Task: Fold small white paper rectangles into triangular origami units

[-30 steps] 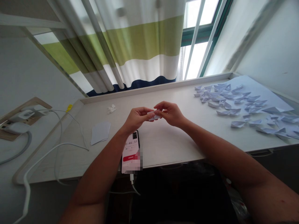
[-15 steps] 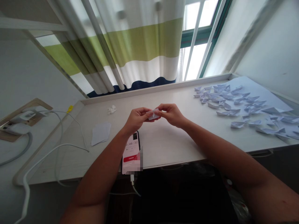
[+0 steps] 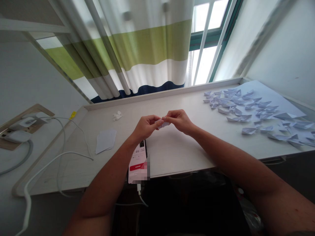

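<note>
A small folded piece of white paper (image 3: 164, 125) is held between both hands above the middle of the desk. My left hand (image 3: 145, 127) pinches its left side, thumb on top. On the other side, my right hand (image 3: 179, 120) grips the upper edge between thumb and fingers. The fingertips cover much of the paper, so its exact shape is hidden. Many folded paper boats (image 3: 238, 118) lie spread over the right part of the desk. To the left is a short stack of white paper sheets (image 3: 106, 141).
A phone (image 3: 138, 167) showing a timer lies at the front edge under my left forearm, with a charging cable (image 3: 139, 188) plugged in. Crumpled paper (image 3: 117, 115) sits at the back left. White cables (image 3: 61, 155) run from a wall socket (image 3: 21, 127) across the desk's left side.
My fingers have shifted slightly on the folded paper, and the paper now tilts differently, with less of its face showing. The hands stay in nearly the same place.
</note>
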Demonstrator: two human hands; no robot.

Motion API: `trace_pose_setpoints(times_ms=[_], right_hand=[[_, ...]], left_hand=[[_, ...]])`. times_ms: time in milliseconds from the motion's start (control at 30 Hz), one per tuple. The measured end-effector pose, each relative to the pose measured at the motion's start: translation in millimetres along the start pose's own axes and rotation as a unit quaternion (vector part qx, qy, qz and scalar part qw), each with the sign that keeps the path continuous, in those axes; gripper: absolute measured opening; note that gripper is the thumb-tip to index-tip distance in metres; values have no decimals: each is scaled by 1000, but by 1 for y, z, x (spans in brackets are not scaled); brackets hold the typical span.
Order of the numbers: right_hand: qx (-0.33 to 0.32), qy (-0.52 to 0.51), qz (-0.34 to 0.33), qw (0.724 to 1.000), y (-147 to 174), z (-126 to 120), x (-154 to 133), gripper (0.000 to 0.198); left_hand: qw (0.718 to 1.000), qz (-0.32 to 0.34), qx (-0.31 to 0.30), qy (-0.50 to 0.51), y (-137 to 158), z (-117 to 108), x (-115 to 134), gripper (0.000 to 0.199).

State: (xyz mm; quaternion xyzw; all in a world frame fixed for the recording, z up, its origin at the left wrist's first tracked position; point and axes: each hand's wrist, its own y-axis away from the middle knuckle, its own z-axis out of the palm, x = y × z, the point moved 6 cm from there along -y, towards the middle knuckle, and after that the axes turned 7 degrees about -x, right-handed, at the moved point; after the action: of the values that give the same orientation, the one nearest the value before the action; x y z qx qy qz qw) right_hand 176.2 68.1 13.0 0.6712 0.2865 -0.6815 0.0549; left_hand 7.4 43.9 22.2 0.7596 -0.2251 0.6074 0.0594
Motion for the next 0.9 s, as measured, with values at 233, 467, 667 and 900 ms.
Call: trace_pose_setpoints(times_ms=[233, 467, 667, 900], right_hand=[[-25, -17, -19, 999, 0, 4, -5, 50], [-27, 14, -47, 998, 0, 2, -6, 46], [-2, 37, -24, 999, -1, 0, -4, 40], [-28, 18, -43, 999, 1, 7, -8, 48]], left_hand=[[1000, 0, 10, 23, -1, -5, -1, 42], [999, 4, 11, 39, -2, -3, -2, 44], [1000, -5, 19, 21, -1, 0, -2, 42], [999, 11, 48, 17, -1, -8, 0, 39]])
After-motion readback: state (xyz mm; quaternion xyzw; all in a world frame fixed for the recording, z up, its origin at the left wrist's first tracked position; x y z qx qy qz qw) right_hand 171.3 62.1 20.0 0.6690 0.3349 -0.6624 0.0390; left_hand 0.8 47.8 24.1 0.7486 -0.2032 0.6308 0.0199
